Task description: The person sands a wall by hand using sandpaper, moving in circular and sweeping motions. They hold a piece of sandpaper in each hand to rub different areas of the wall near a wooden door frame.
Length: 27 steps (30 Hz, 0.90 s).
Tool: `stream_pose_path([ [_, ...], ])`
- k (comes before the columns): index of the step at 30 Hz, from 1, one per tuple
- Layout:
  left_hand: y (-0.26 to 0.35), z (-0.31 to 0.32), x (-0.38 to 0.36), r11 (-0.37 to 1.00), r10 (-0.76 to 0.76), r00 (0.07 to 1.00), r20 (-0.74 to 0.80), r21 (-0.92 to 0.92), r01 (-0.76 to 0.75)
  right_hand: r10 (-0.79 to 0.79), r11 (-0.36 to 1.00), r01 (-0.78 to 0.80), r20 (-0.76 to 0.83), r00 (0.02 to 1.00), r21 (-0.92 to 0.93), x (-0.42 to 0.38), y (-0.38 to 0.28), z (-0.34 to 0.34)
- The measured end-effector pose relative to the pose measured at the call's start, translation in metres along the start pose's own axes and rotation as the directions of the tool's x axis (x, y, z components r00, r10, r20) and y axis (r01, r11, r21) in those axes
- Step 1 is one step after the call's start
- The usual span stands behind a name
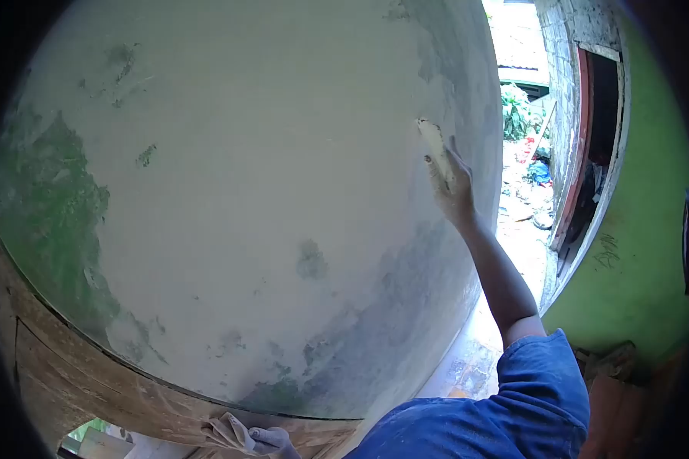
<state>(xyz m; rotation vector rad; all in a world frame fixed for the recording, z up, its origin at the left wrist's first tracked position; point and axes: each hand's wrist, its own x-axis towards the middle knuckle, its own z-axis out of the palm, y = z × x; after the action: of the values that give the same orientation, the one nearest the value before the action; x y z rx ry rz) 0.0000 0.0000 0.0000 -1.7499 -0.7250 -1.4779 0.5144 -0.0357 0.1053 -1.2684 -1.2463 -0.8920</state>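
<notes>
My right hand [453,187] is raised at the right part of the wall [245,168], its fingers closed round a pale flat scraper [432,141]. The scraper lies against the wall surface, or very near it. White filler coats most of this wall, with green paint showing at the left and in small patches. Low in the view, my left hand [274,441] is closed on a pale, smeared flat piece [230,432], whose exact kind I cannot make out. It is below the wall's lower edge, in front of brown boards.
Brown wooden boards [130,382] run below the wall. To the right, a bright opening leads outside to plants [515,111] and scattered rubbish [540,172]. Beyond it are a dark doorway with a red frame [582,145] and a green wall [628,260].
</notes>
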Motion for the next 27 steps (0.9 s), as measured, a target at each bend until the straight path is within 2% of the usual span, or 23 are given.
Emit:
stream_pose_path([
  [2, 0.003, 0.0, -0.004, 0.999, -0.031, 0.999, 0.018, 0.016, 0.03, 0.25, 0.908, -0.233, -0.003, 0.968, 0.347, -0.001, -0.011, 0.007],
  [3, 0.016, -0.011, -0.01, 0.998, -0.056, 0.998, 0.035, 0.008, 0.055, 0.245, 0.913, -0.239, 0.024, 0.969, 0.331, -0.004, -0.018, -0.001],
  [6, 0.0, 0.001, 0.004, 1.0, 0.019, 1.0, -0.022, -0.009, -0.019, 0.226, 0.949, -0.179, -0.163, 0.96, 0.261, 0.003, -0.035, 0.03],
  [10, 0.016, -0.003, 0.004, 1.0, -0.024, 1.0, -0.019, -0.013, 0.024, 0.238, 0.938, -0.168, -0.21, 0.948, 0.304, 0.005, -0.025, 0.037],
  [13, 0.008, 0.0, 0.011, 1.0, -0.02, 0.999, -0.033, 0.015, 0.02, 0.322, 0.909, -0.241, -0.207, 0.924, 0.339, 0.025, -0.004, 0.036],
  [15, 0.003, 0.001, 0.006, 1.0, -0.03, 0.999, -0.023, 0.009, 0.03, 0.636, 0.684, -0.522, -0.068, 0.768, 0.509, 0.048, 0.007, 0.025],
  [16, -0.003, 0.001, 0.001, 1.0, 0.0, 1.0, -0.007, -0.029, 0.0, 0.639, 0.683, -0.527, -0.066, 0.766, 0.505, 0.055, 0.015, 0.027],
  [17, -0.006, 0.001, -0.003, 0.997, 0.031, 0.999, 0.009, -0.065, -0.03, 0.515, 0.806, -0.367, -0.244, 0.822, 0.464, 0.06, 0.021, 0.032],
  [18, -0.006, 0.0, -0.004, 0.997, 0.03, 0.999, 0.013, -0.065, -0.029, 0.363, 0.899, -0.2, -0.408, 0.838, 0.389, 0.064, 0.025, 0.036],
  [19, -0.004, 0.0, -0.003, 0.998, 0.022, 1.0, 0.017, -0.061, -0.021, 0.365, 0.898, -0.202, -0.405, 0.838, 0.391, 0.066, 0.029, 0.036],
  [21, -0.001, 0.0, -0.001, 0.999, 0.014, 1.0, 0.021, -0.051, -0.013, 0.267, 0.951, -0.154, -0.459, 0.848, 0.268, 0.069, 0.036, 0.036],
  [25, 0.004, -0.001, 0.007, 0.999, -0.033, 0.999, -0.01, 0.021, 0.034, 0.296, 0.954, -0.227, -0.479, 0.826, 0.198, 0.065, 0.048, 0.047],
  [27, 0.005, 0.001, 0.006, 0.998, -0.045, 0.999, -0.013, 0.034, 0.046, 0.363, 0.874, -0.146, -0.423, 0.83, 0.464, 0.065, 0.051, 0.047],
])
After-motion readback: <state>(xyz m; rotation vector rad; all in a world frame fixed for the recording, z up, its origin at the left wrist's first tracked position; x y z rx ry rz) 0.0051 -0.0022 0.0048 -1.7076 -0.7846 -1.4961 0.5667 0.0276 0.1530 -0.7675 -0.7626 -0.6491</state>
